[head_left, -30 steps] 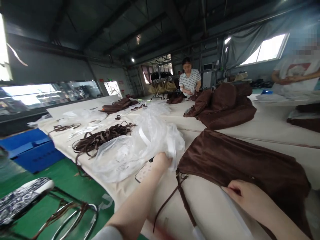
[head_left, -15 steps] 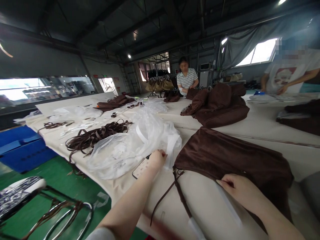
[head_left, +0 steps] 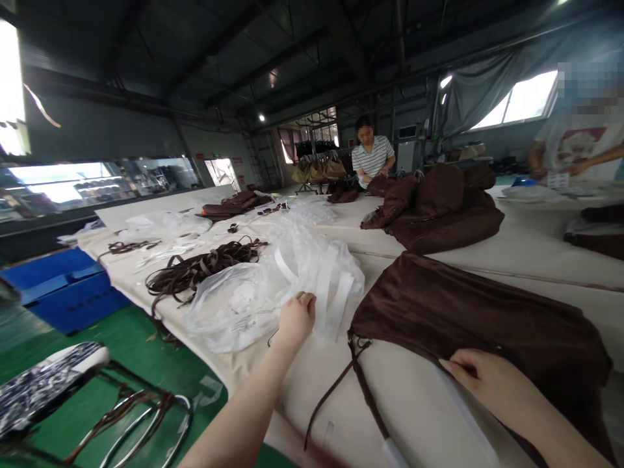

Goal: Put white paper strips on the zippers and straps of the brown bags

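Observation:
A dark brown suede-like bag lies flat on the cloth-covered table in front of me. My right hand is closed on its near edge, thumb and fingers pinched together. A pale translucent strip lies below those fingers. From the bag's left corner hangs a thin brown strap with a white-wrapped lower end. My left hand is closed beside white strips and a crumpled clear plastic bag. Whatever its fingertips hold is hidden. A phone is mostly covered by the left wrist.
Brown straps lie tangled at the left. More brown bags are piled across the table. Two people stand beyond. A blue crate and a patterned stool are on the green floor.
The view has turned slightly left. My left hand has moved left, away from the bag's corner and over the phone, exposing more white strips. My right hand stays at the bag's edge.

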`<state>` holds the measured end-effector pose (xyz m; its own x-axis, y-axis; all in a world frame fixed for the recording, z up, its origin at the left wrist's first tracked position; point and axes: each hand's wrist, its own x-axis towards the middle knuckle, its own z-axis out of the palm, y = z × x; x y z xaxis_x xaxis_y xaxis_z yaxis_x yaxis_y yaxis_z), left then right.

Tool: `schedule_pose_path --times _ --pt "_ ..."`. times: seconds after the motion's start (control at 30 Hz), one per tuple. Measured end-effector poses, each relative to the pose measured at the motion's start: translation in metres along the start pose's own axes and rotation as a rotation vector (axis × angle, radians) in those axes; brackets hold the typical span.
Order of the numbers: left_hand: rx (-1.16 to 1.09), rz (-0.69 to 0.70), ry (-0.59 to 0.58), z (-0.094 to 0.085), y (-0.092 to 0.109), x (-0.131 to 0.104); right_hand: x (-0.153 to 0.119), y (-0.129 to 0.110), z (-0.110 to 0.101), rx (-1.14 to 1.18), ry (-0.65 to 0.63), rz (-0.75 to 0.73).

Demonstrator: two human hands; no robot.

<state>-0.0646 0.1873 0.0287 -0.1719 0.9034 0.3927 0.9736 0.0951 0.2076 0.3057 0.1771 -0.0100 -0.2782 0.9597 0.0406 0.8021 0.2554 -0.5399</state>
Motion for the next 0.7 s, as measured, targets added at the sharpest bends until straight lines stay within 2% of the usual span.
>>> schedule_pose_path --times 0.07,0.13,0.23,0.3,0.37,0.4,0.5,0.57,0.63,0.7 --pt "-0.161 0.016 0.097 -0.007 0.002 -0.004 0.002 0.001 0.0 0.009 0.014 -0.008" --pt "-0.385 0.0 0.14 -0.014 0.007 -0.011 0.004 0.001 -0.003 0.03 0.041 -0.024" --pt "-0.72 -0.048 0.023 -0.024 0.02 -0.035 -0.005 -0.009 -0.012 0.137 0.119 0.01" --pt "-0.82 -0.014 -0.07 -0.032 0.032 -0.06 -0.022 -0.028 -0.018 0.286 0.148 0.038" --pt "-0.831 0.093 -0.101 -0.039 0.045 -0.088 -0.046 -0.056 -0.018 0.444 0.093 0.013" --pt "-0.835 0.157 -0.117 -0.042 0.051 -0.102 -0.058 -0.073 -0.015 0.502 0.022 -0.016" --pt "-0.903 0.318 -0.212 -0.047 0.062 -0.134 -0.083 -0.118 0.009 0.592 -0.091 -0.042" --pt "-0.981 0.348 -0.258 -0.045 0.063 -0.147 -0.09 -0.137 0.036 0.614 -0.059 -0.011" --pt "-1.093 0.282 -0.24 -0.04 0.06 -0.154 -0.095 -0.148 0.065 0.618 -0.031 -0.012" --pt "-1.215 0.112 -0.207 -0.033 0.053 -0.157 -0.098 -0.156 0.092 0.561 -0.083 -0.07"
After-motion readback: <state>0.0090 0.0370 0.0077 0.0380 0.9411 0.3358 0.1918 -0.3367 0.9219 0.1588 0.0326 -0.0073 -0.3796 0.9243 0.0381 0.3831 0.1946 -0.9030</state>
